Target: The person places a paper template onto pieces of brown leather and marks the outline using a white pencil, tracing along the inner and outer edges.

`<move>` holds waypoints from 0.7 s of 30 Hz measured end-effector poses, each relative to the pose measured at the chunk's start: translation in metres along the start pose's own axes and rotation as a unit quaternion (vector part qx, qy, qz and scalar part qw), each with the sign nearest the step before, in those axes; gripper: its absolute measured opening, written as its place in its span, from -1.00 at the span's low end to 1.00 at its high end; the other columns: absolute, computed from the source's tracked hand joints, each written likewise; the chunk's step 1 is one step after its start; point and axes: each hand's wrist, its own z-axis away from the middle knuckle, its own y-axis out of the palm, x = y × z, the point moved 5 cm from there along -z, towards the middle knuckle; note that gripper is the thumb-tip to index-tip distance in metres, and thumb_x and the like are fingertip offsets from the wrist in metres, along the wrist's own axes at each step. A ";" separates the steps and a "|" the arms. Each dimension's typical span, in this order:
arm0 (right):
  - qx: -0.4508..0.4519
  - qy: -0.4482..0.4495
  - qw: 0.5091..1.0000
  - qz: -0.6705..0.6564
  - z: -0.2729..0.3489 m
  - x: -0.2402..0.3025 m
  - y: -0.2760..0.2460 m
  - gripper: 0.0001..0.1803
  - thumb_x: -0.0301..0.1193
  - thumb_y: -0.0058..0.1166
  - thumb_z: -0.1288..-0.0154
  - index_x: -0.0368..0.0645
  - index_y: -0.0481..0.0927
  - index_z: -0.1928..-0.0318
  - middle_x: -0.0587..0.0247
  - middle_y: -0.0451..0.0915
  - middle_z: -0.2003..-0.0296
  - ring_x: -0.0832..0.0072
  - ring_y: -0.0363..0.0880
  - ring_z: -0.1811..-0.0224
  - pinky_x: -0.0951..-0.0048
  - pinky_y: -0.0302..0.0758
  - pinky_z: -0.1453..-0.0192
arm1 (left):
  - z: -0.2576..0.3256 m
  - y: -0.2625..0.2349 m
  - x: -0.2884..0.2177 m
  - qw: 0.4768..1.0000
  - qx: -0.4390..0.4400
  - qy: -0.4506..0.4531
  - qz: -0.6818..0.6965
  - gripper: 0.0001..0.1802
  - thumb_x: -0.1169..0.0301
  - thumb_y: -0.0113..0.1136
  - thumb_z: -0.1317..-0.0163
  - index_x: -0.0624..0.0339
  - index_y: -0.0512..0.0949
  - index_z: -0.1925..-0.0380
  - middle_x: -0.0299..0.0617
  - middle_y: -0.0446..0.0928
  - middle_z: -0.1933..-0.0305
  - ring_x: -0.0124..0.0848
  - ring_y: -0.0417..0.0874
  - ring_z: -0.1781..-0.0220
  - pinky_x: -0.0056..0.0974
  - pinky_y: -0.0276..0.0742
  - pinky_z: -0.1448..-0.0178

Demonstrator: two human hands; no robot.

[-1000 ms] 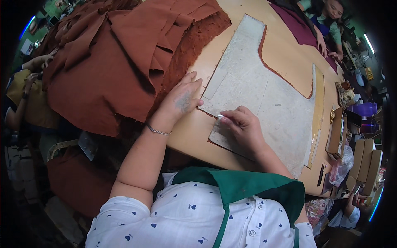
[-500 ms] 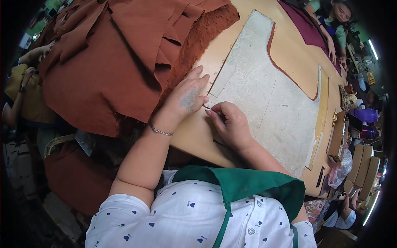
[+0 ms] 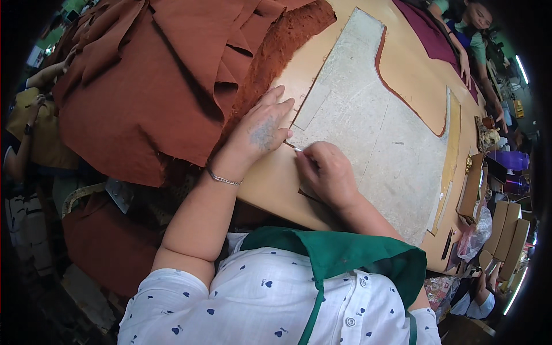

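Observation:
A large grey pattern board (image 3: pixel 368 126) with a long arm and a curved inner edge lies on the tan table, reddish-brown material showing along its rim. My left hand (image 3: pixel 263 125) rests with fingers spread beside the board's left corner, next to the pile of reddish-brown leather-like sheets (image 3: pixel 144 98). At the board's near-left edge my right hand (image 3: pixel 330 172) is closed in a pinch. Something small and pale shows at its fingertips, too little to name. A short dark line runs between the two hands along the edge.
Yellowish strips (image 3: pixel 448 167) lie along the board's right side. A cardboard box (image 3: pixel 471 187), a plastic bag (image 3: pixel 477 233) and purple containers (image 3: pixel 509 161) crowd the right. Another person reaches over maroon material (image 3: pixel 428 31) at the far right; more people's arms show at the left.
My right hand has shifted slightly right along the board's edge, its fingers curling further under. My left hand stays nearly in place. The far-right person's arm now reaches lower.

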 end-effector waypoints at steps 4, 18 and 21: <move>-0.007 0.070 0.997 -0.008 0.021 -0.016 -0.022 -0.87 -0.48 0.14 -0.05 -0.23 0.45 0.50 0.09 0.45 0.60 0.21 0.47 0.54 0.31 0.41 0.43 | 0.000 0.002 0.001 1.000 -0.003 0.006 0.009 -0.37 0.44 0.26 0.10 0.38 0.37 -0.06 0.18 0.12 -0.29 -0.05 0.15 -0.34 -0.23 0.09 -0.35; 0.004 0.125 0.983 -0.134 0.077 0.008 -0.032 -0.87 -0.53 0.20 0.02 -0.23 0.53 0.42 0.14 0.47 0.52 0.28 0.48 0.45 0.39 0.40 0.38 | 0.041 0.021 -0.042 0.990 0.095 0.009 -0.107 -0.15 -0.11 0.23 0.10 -0.07 0.27 -0.22 -0.11 -0.11 -0.42 -0.04 -0.27 -0.46 0.34 -0.31 -0.31; -0.010 0.066 0.994 -0.090 0.073 0.011 -0.025 -0.86 -0.55 0.19 0.03 -0.23 0.48 0.44 0.14 0.45 0.54 0.24 0.44 0.47 0.34 0.38 0.38 | 0.039 0.025 -0.042 0.988 0.100 0.003 -0.117 -0.09 -0.16 0.24 0.15 -0.09 0.24 -0.23 -0.14 -0.12 -0.43 -0.06 -0.28 -0.46 0.38 -0.32 -0.29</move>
